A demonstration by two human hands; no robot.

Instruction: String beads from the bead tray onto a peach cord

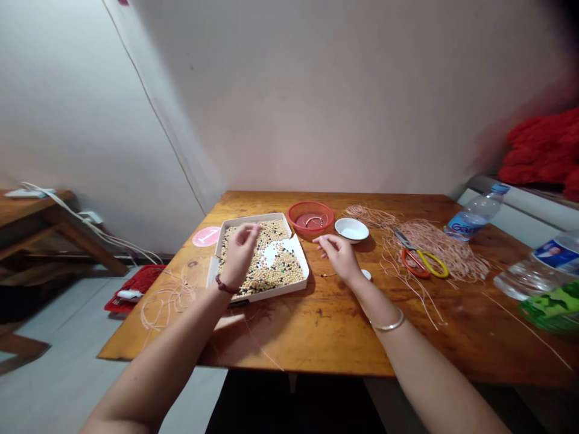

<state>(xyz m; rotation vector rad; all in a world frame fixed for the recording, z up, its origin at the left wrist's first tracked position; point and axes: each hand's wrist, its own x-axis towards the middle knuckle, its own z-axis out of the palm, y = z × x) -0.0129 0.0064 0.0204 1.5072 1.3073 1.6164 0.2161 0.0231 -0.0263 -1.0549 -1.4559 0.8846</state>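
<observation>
My left hand [241, 252] is raised over the left part of a white tray [262, 295] of small beads [271, 277], mostly cream with some black and green. Its fingertips are pinched together; whatever is between them is too small to make out. My right hand [338, 255] hovers just right of the tray, thumb and fingers pinched, and what they hold I cannot make out. Below it a thin cord with a few beads [323, 275] shows near the tabletop; whether it reaches my fingers is unclear.
Behind the tray stands a red basket [295, 222] holding a beaded string [313, 221], beside a white bowl [351, 229]. To the right lie scissors [411, 248] on tangled pink cord [461, 256]. Water bottles [474, 214] stand at the right edge. Loose cord [169, 295] lies left.
</observation>
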